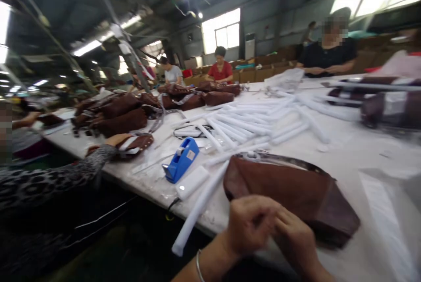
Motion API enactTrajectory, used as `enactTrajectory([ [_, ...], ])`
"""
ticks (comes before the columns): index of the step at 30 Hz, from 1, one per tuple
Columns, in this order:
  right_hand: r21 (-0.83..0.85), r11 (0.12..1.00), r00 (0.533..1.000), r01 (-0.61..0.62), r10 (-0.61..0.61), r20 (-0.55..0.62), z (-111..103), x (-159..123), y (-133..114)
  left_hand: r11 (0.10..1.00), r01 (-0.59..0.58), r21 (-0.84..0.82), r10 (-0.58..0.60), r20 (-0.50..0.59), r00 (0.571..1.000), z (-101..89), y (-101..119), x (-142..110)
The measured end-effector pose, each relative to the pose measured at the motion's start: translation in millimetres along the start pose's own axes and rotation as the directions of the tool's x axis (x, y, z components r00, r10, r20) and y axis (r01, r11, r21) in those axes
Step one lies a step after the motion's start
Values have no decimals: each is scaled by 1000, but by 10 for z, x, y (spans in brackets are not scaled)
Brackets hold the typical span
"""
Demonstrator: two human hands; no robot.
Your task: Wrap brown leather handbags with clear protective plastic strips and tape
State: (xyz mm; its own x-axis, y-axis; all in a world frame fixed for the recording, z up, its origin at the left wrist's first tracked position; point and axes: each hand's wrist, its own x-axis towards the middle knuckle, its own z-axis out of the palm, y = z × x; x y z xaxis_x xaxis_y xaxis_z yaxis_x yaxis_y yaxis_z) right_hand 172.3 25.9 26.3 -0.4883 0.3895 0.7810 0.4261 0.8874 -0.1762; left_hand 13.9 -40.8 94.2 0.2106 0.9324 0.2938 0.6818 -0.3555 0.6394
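My left hand (249, 223), with a silver bangle at its wrist, is closed, its fingertips pinched together. Against it my right hand (295, 236) is closed too, fingers curled inward. Whatever lies between the fingertips, if anything, is too small to make out. Just beyond both hands a brown leather handbag (283, 190) lies on the white table (348, 155), its strap along the far edge. Left of the bag, a long white wrapped roll (200, 212) sticks out over the table's front edge.
A blue tape dispenser (183, 160) stands beside a white box-like device (193, 183). Behind them lie many white rolls (243, 126) and piled brown bags (121, 113). Clear plastic (384, 216) lies at right. A co-worker's patterned sleeve (66, 170) reaches in from the left; other people sit across the table.
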Motion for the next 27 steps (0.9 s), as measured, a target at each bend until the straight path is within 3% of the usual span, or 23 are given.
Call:
enactTrajectory([
  [1, -18, 1000, 997, -26, 27, 67, 45, -67, -85, 982, 83, 172, -56, -155, 986, 8, -127, 45],
  [2, -25, 998, 993, -64, 66, 98, 84, -107, -163, 972, 125, 198, -84, -204, 975, 28, -263, 89],
  [4, -1, 995, 973, -102, 100, 207, 73, -82, -263, 968, 144, 205, -96, -227, 969, 101, -528, 145],
  [6, 97, 989, 946, -111, 75, 315, -100, 89, -257, 929, 121, 350, -45, -216, 975, 203, -745, 145],
  [8, 157, 981, 945, -114, 59, 320, -378, 343, -137, 854, 102, 511, 1, -196, 981, 299, -883, 106],
  [9, 108, 987, 967, -122, 94, 236, -510, 464, -40, 819, 97, 566, 14, -189, 982, 336, -921, 84],
  [11, -88, 985, 987, -149, 153, 41, -670, 607, 191, 792, 95, 603, 21, -183, 983, 377, -948, 46],
  [13, -291, 934, 978, -206, 208, -22, -639, 553, 413, 793, 91, 603, 28, -186, 982, 379, -935, 26],
  [15, -389, 906, 970, -167, 222, 100, -469, 325, 567, 801, 87, 592, 36, -193, 980, 355, -905, 19],
  [17, -453, 875, 923, -171, 303, 238, -277, 49, 637, 810, 80, 580, 47, -201, 979, 323, -862, 31],
  [20, -494, 852, 890, -175, 351, 290, -118, -203, 649, 816, 106, 568, 23, -216, 976, 297, -760, 101],
  [23, -483, 860, 903, -163, 328, 279, -131, -226, 664, 823, 75, 563, 35, -181, 983, 348, -644, 209],
  [27, -395, 904, 909, -162, 292, 296, -298, -35, 709, 819, -131, 558, 185, -42, 982, 522, -626, 269],
])
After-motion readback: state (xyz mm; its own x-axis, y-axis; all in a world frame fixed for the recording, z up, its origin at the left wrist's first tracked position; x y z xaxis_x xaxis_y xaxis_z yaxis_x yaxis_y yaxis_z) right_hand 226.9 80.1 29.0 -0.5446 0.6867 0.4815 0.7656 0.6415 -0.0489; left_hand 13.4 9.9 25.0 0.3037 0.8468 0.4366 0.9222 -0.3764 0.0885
